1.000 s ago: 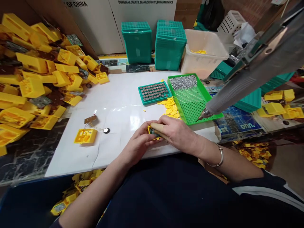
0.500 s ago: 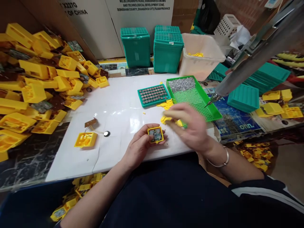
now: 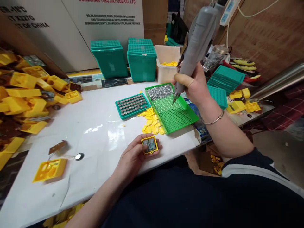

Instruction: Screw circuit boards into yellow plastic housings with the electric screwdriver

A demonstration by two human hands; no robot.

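Observation:
My left hand [image 3: 133, 153] grips a small yellow plastic case [image 3: 149, 145] above the table's front edge, thumb on its face; a grey circuit board shows inside the yellow rim. My right hand [image 3: 193, 82] is wrapped round the lower body of a grey electric screwdriver [image 3: 199, 38], which points down and to the left. The bit's tip is over a green perforated tray [image 3: 175, 118], whose far end holds a heap of small silver screws [image 3: 161, 91]. Small yellow plastic pieces [image 3: 152, 122] lie loose between the tray and my left hand.
A teal tray of round metal cells [image 3: 131, 106] lies left of the green tray. On the left of the white table [image 3: 95, 152] sits an open yellow case [image 3: 51, 169] wired to a brown board and round disc. Yellow cases [image 3: 26, 95] are piled far left; teal tray stacks [image 3: 141, 63] stand behind.
My right hand has moved from over the yellow pieces, up and right, and taken hold of the electric screwdriver. The view has swung right. My left hand still holds the case.

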